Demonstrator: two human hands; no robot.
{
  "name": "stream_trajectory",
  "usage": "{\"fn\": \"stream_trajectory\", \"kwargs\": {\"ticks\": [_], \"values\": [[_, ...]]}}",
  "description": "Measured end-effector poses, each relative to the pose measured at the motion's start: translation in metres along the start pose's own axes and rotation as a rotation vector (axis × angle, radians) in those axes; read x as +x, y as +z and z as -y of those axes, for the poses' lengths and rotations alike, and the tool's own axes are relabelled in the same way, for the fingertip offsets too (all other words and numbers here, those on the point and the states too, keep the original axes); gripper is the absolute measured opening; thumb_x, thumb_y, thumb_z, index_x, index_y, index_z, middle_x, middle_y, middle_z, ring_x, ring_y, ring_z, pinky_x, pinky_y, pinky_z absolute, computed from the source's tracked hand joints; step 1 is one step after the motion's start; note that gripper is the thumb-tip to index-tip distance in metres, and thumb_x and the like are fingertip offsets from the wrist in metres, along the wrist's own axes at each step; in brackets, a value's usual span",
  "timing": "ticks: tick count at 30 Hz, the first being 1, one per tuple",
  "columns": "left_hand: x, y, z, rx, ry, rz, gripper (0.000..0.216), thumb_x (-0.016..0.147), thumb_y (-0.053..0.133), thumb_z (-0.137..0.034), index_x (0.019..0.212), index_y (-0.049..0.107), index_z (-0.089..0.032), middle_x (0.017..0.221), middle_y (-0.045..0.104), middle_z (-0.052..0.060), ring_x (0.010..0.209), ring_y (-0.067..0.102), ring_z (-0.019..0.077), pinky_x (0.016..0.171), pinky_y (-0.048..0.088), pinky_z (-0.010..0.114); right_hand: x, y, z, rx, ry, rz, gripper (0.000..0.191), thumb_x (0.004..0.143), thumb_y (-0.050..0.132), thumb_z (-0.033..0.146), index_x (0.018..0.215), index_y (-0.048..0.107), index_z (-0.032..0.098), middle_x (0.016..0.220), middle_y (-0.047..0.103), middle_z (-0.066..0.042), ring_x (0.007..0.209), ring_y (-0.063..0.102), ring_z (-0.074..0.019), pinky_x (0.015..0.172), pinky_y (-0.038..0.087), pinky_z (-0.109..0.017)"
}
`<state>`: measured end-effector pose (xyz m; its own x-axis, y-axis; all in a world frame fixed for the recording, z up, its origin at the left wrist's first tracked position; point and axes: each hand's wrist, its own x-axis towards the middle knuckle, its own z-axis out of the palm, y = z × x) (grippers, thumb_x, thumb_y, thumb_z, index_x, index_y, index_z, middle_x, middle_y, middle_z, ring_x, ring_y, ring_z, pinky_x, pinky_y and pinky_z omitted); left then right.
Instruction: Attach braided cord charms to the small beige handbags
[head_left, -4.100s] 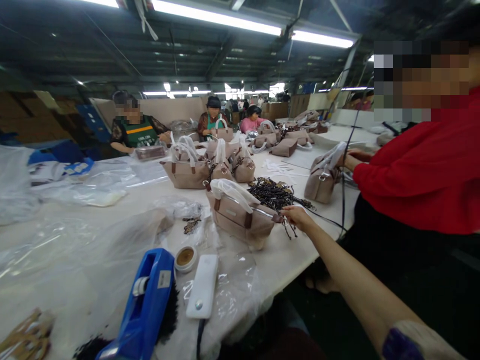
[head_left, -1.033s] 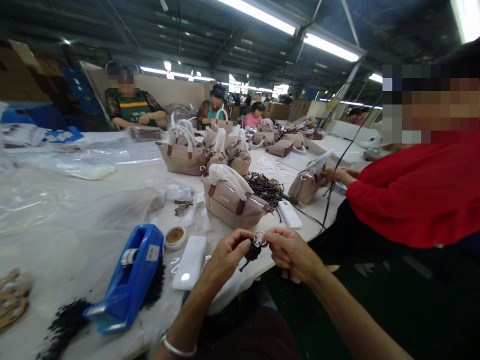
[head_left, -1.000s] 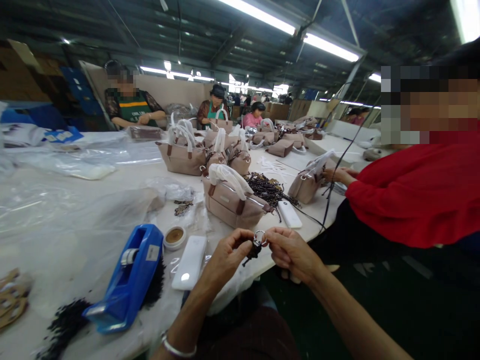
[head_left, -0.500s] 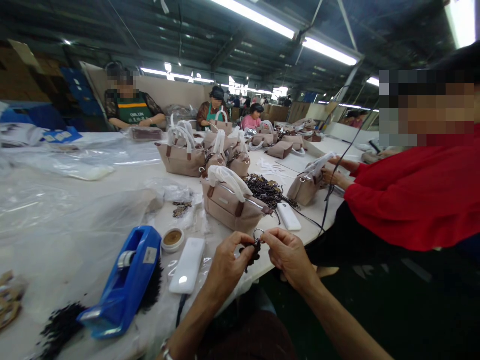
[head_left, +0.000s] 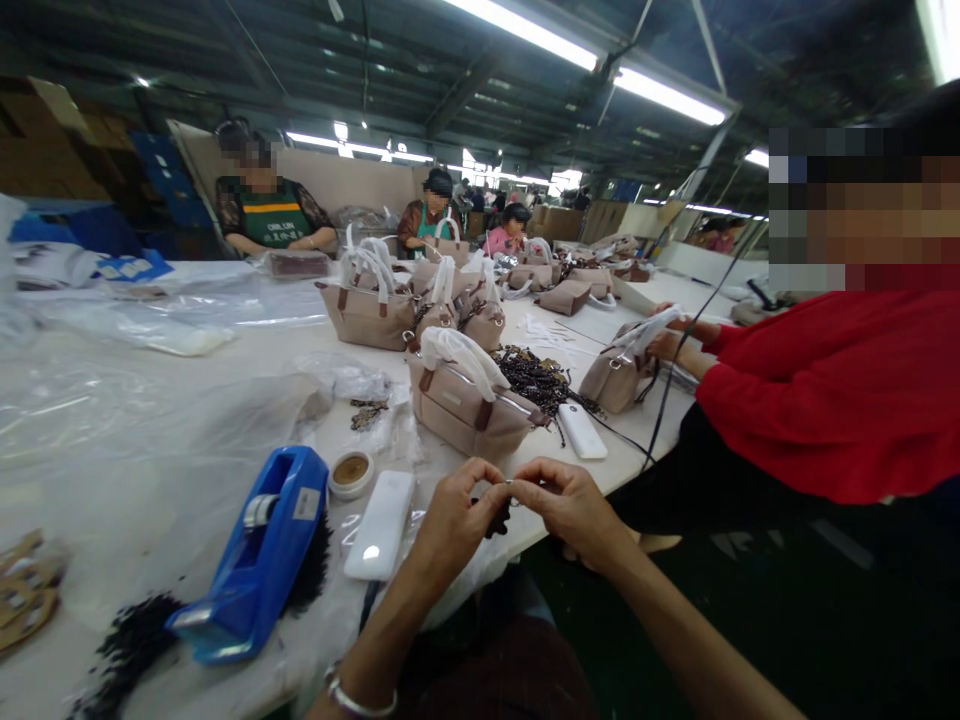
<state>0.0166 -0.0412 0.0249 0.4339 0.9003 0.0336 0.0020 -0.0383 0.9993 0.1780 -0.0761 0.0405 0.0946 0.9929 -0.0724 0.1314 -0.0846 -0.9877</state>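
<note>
Close together at the table's near edge, my two hands work on one small item. Thumb and finger of my left hand pinch a dark, knotted charm, mostly covered by the fingers. My right hand is closed on a thin metal ring at the charm's top, only partly visible between the fingertips. Just beyond stands a beige handbag with wrapped white handles and brown trim. A heap of dark braided straps lies behind it.
Left of my hands are a white power bank, a small round tin and a blue tape dispenser beside black bits. More handbags stand farther back. A co-worker in a red sleeve handles a bag at right.
My fingertips have drawn closer together, and the ring, plainly seen before, is now mostly covered. The charm stays in my left hand. The view has shifted slightly.
</note>
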Motion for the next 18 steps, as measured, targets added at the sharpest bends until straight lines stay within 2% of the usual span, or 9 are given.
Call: {"fn": "stream_trajectory", "kwargs": {"ticks": [3,6,8,11,18], "values": [[-0.002,0.001,-0.001,-0.014,-0.01,0.024,0.029,0.083,0.063,-0.044,0.079,0.062,-0.015,0.066,0.066,0.003,0.059,0.063,0.0155,0.056,0.05,0.025,0.002,-0.003,0.007,-0.059,-0.044,-0.011,0.022,0.069,0.076,0.039,0.066,0.07,0.017,0.057,0.059,0.001,0.045,0.041,-0.0072,0.038,0.024,-0.021],[0.0,0.003,0.006,-0.115,-0.003,0.082,0.028,0.085,0.062,-0.042,0.083,0.064,-0.014,0.074,0.069,0.005,0.069,0.065,0.0167,0.067,0.052,0.028,0.003,-0.002,0.002,0.105,0.023,-0.043,0.025,0.069,0.077,0.041,0.067,0.068,0.018,0.047,0.048,0.006,0.04,0.029,-0.0041,0.037,0.017,-0.02],[0.001,0.005,0.011,-0.177,0.003,0.11,0.026,0.085,0.062,-0.04,0.083,0.064,-0.014,0.074,0.068,0.005,0.067,0.064,0.0151,0.064,0.05,0.026,0.004,0.002,-0.003,0.275,0.073,-0.059,0.029,0.068,0.079,0.044,0.068,0.065,0.018,0.046,0.044,0.008,0.038,0.025,-0.0026,0.037,0.014,-0.02],[0.001,0.008,0.015,-0.241,-0.008,0.084,0.026,0.083,0.064,-0.04,0.08,0.062,-0.014,0.068,0.066,0.003,0.058,0.059,0.0126,0.055,0.046,0.024,0.004,0.008,-0.01,0.453,0.116,-0.102,0.035,0.063,0.083,0.045,0.068,0.062,0.017,0.045,0.041,0.01,0.037,0.022,-0.0009,0.037,0.012,-0.019],[0.005,0.011,0.016,-0.323,-0.075,0.041,0.035,0.075,0.07,-0.048,0.075,0.056,-0.015,0.059,0.06,-0.001,0.047,0.052,0.0107,0.045,0.041,0.023,0.003,0.019,-0.017,0.539,0.147,-0.149,0.041,0.061,0.083,0.049,0.072,0.061,0.016,0.042,0.035,0.013,0.034,0.018,0.0,0.034,0.01,-0.017]]}}
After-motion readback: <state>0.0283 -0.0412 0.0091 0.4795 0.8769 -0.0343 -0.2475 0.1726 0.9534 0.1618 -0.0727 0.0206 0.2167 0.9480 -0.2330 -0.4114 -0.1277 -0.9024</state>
